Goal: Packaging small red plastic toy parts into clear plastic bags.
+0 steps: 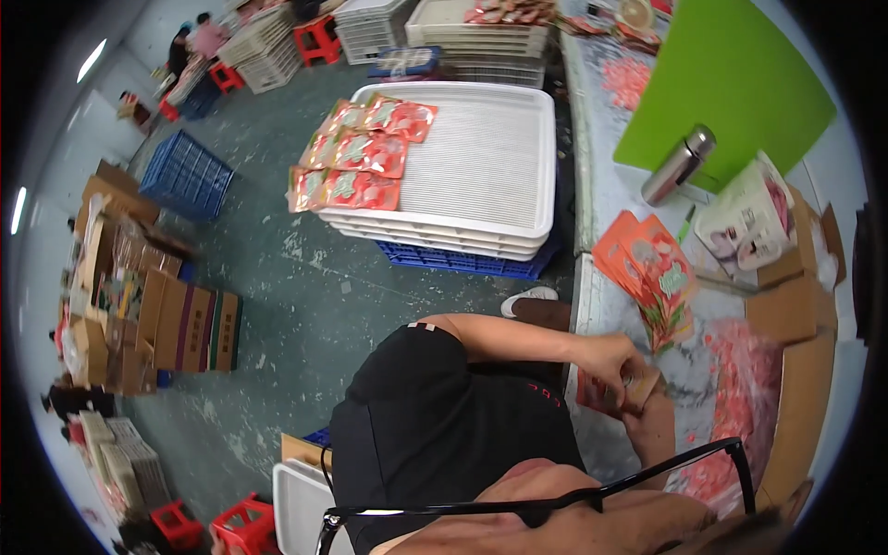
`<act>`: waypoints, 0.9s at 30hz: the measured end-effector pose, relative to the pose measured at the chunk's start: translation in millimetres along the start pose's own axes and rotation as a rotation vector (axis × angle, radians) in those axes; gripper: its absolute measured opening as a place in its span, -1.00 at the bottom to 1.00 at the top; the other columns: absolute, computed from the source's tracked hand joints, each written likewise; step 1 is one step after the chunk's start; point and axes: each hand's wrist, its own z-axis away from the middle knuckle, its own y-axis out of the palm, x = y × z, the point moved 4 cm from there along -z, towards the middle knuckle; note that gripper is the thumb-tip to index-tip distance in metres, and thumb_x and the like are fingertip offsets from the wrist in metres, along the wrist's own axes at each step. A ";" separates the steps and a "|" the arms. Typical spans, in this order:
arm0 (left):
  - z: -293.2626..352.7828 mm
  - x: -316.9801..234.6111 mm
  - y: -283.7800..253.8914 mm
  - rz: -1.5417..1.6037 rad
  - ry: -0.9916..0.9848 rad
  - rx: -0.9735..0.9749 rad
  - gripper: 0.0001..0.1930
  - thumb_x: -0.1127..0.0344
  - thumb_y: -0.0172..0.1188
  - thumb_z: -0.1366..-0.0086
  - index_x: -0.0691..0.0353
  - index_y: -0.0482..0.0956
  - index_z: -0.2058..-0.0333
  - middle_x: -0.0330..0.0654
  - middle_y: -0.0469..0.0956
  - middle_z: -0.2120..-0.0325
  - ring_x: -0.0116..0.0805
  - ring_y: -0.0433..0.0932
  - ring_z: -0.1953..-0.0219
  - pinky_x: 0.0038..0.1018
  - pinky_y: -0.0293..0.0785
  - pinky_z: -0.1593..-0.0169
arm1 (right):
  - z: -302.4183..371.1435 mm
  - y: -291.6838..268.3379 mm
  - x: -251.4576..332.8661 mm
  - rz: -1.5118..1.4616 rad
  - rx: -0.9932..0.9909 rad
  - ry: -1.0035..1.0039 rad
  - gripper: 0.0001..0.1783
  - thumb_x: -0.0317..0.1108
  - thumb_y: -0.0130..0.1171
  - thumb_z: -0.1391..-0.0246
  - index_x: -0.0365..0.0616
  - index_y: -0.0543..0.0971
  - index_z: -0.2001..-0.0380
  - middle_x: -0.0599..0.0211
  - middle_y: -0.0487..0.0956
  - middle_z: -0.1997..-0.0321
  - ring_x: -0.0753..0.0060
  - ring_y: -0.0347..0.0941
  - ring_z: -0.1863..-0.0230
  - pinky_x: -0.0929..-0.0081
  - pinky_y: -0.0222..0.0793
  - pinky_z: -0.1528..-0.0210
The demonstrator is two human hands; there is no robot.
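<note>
over the worktable (601, 310), a small pouch (640, 392) is pinched by l. hand (606, 359) fingers & grasped by r. hand (651, 425) fingers, prob. for steadiness. flat packets (659, 266) are fanned nearby, likely for quick pickup; shiny packs (367, 151) are overlapped on white tray (490, 153), apparently saving space.

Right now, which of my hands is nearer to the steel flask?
Left: your left hand is below the steel flask in the view; your right hand is lower still, farther from it.
</note>
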 end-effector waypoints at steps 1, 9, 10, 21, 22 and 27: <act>-0.4 -3.7 2.6 -0.104 0.114 -0.021 -0.59 0.26 0.55 0.15 0.25 0.66 0.28 -0.17 0.65 0.50 -0.38 0.62 0.45 -0.44 0.50 0.35 | 0.7 3.3 -3.5 -0.007 0.115 0.065 -0.69 -0.59 0.22 0.17 -0.32 0.50 0.25 -0.07 0.53 0.22 -0.20 0.48 0.19 0.16 0.40 0.14; 4.2 -7.0 1.3 -0.177 0.183 -0.192 -0.64 0.21 0.55 0.17 0.17 0.69 0.36 -0.16 0.66 0.50 -0.25 0.64 0.44 -0.38 0.49 0.36 | -13.2 -1.4 4.7 0.038 0.147 -0.022 -0.80 -0.59 0.12 0.11 -0.38 0.51 0.33 -0.17 0.52 0.22 -0.28 0.45 0.17 0.10 0.38 0.14; 7.2 -7.1 -5.1 -0.081 0.053 -0.220 -0.65 0.22 0.55 0.17 0.18 0.69 0.36 -0.14 0.66 0.50 -0.25 0.64 0.44 -0.38 0.50 0.34 | -12.3 -8.4 12.3 0.039 0.032 -0.106 -0.83 -0.59 0.10 0.11 -0.38 0.53 0.36 -0.15 0.53 0.24 -0.26 0.46 0.19 0.09 0.38 0.17; 15.0 -1.4 -43.7 0.189 -0.080 -0.391 -0.80 0.26 0.41 -0.13 0.23 0.71 0.31 -0.27 0.66 0.49 -0.60 0.53 0.50 -0.59 0.48 0.44 | -20.9 -16.3 -5.4 0.334 -0.613 -0.087 -0.44 -0.44 0.39 0.01 -0.29 0.46 -0.08 0.13 0.56 0.01 0.18 0.55 0.10 0.42 0.47 0.06; 11.6 15.0 -42.0 0.093 -0.191 -0.388 -0.83 0.35 0.42 -0.11 0.31 0.72 0.36 -0.21 0.67 0.45 -0.57 0.57 0.46 -0.60 0.51 0.36 | -18.6 1.4 -42.8 -0.140 -0.547 0.053 -0.50 -0.45 0.36 -0.03 -0.31 0.49 -0.05 0.19 0.58 0.04 0.33 0.54 0.13 0.48 0.47 0.08; 4.8 25.5 -31.5 0.288 -0.204 -0.321 -0.87 0.48 0.34 -0.19 0.42 0.69 0.31 -0.15 0.69 0.37 -0.50 0.62 0.34 -0.56 0.55 0.21 | 2.1 63.4 -80.7 -0.844 -0.592 0.409 -0.78 -0.44 0.27 -0.15 -0.33 0.63 0.15 0.45 0.64 0.28 0.69 0.48 0.29 0.66 0.41 0.20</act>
